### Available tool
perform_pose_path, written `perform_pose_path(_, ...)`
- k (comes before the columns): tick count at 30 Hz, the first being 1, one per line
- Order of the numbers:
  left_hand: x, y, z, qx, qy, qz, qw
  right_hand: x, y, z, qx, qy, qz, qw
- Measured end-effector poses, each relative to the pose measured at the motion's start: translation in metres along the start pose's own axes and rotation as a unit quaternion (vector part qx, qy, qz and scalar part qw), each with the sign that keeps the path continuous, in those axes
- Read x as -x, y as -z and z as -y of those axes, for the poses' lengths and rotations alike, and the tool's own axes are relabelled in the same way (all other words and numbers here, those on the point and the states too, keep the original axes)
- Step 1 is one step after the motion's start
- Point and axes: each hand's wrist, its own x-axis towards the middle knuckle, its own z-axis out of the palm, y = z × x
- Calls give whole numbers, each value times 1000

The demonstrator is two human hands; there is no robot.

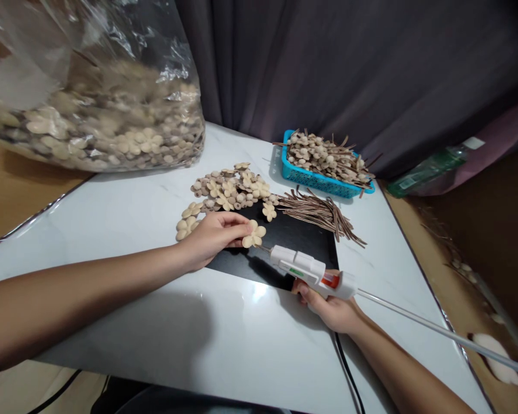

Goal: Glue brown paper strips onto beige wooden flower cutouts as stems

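My left hand (219, 234) pinches a cream five-petal flower (254, 234) by its edge, above a black mat (280, 253). In my right hand (330, 307) is a white hot glue gun (300, 264), gripped by its handle, with a long clear glue stick (414, 318) running out of its back. The gun's thin nozzle points left and is at the flower's lower edge; whether they touch I cannot tell. Beyond my left hand lies a pile of loose flowers (227, 190). Thin brown strips (322, 211) lie in a bundle at the mat's far right.
A blue basket (328, 183) of flowers on stems stands at the table's back. At far left sits a large clear plastic bag (155, 115) full of flowers. The gun's black cord (347, 368) hangs over the white table's (155, 333) front. A green bottle (431, 167) leans beyond the right edge.
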Motion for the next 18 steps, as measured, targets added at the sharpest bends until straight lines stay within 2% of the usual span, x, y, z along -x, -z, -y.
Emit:
perform_pose_path(8,-1,-1,-1,10,3,-11,1000,-2,4,6,-27,0,13,1000)
perform_pose_path(18,0,0,0,-32,0,8,999,0,2,2,-9,-17,11,1000)
